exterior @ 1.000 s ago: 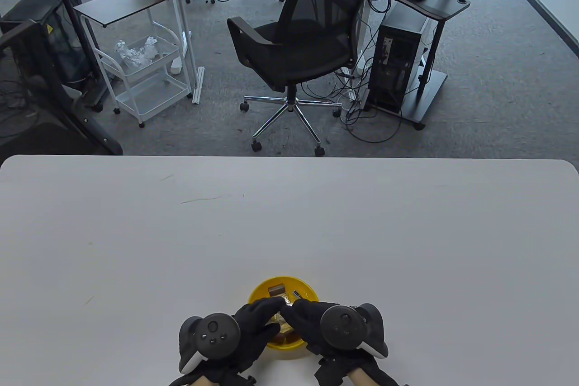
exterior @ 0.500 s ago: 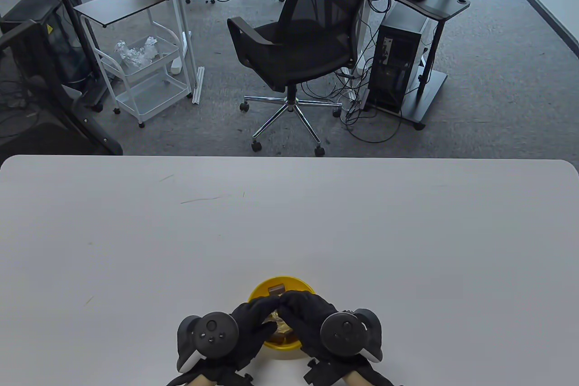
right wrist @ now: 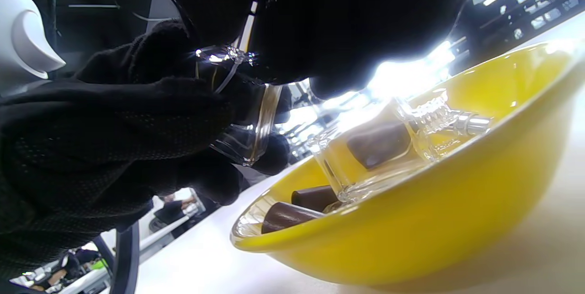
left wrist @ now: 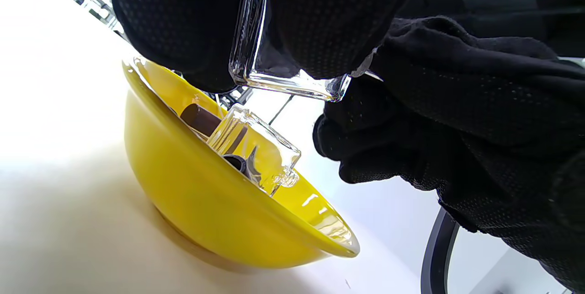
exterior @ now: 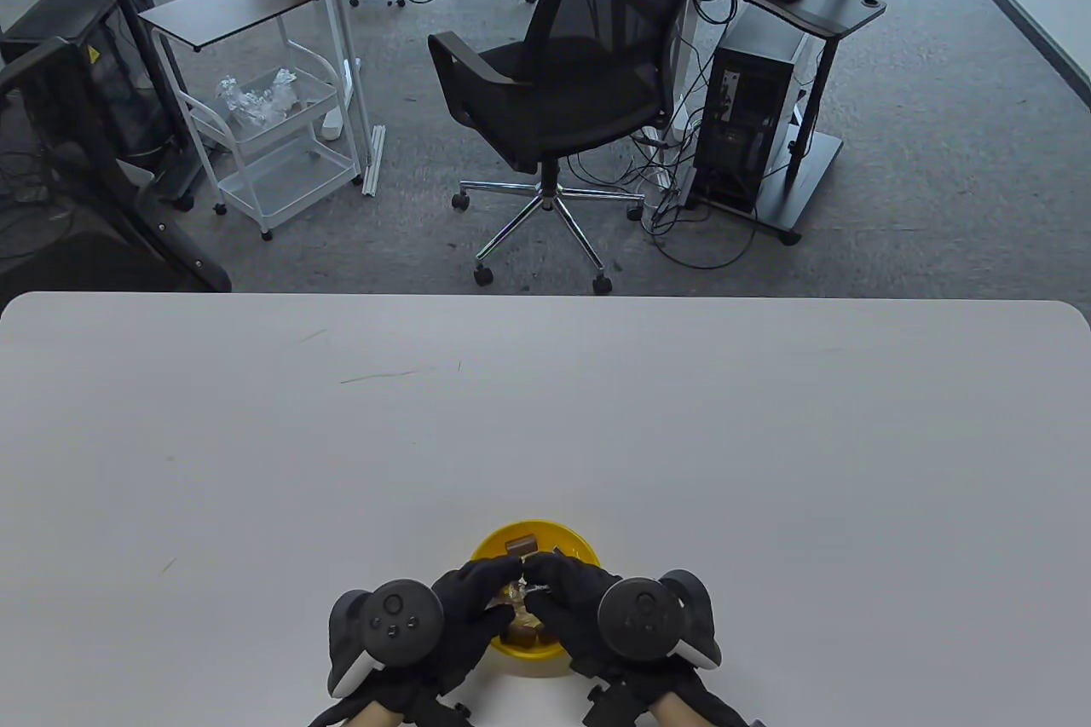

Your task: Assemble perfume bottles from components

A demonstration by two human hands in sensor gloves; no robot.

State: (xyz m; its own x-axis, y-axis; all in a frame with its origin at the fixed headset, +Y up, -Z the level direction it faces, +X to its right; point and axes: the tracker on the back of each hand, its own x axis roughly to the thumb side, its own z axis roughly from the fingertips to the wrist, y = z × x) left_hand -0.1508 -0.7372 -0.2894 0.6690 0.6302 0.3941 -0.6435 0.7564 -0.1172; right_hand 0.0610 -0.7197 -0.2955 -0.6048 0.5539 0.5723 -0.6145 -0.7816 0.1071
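**Over the bowl: both hands on one bottle**

Above the yellow bowl [exterior: 571,544], left hand [exterior: 464,616] and right hand [exterior: 571,603] together grip a clear bottle [left wrist: 256,33]. Lower down, inside the bowl, lie another bottle [left wrist: 256,147] and brown caps [right wrist: 288,214].

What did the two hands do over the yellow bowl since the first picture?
The left hand and right hand pulled back a little toward the person and closed in together over the yellow bowl. The left hand now holds a clear glass bottle above it. The bowl, the second bottle and the brown caps in it stayed put.
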